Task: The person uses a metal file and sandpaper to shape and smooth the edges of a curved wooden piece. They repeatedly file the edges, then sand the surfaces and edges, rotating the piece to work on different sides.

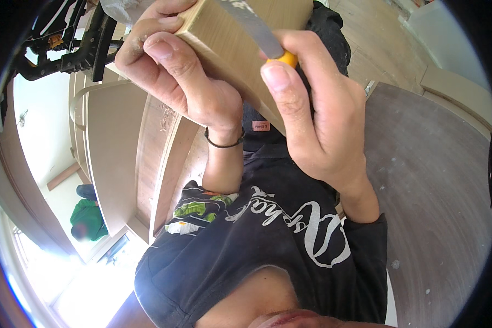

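Note:
My left hand is closed on the edge of a pale wood-grain board, its thumb lying along the near side. The board is tilted in front of my body, and its far end runs past the top of the picture. In my right hand is a putty knife with a yellow handle, pinched between thumb and forefinger near the base of the blade. The narrow grey blade lies over the board's face and carries pale residue. Its tip is cut off by the upper edge, so whether it touches the board cannot be told.
A large brown panel stretches along the right. To the left stand beige cabinet panels with dusty insides, and a black metal frame sits at the upper left. A person in green is farther off at the left.

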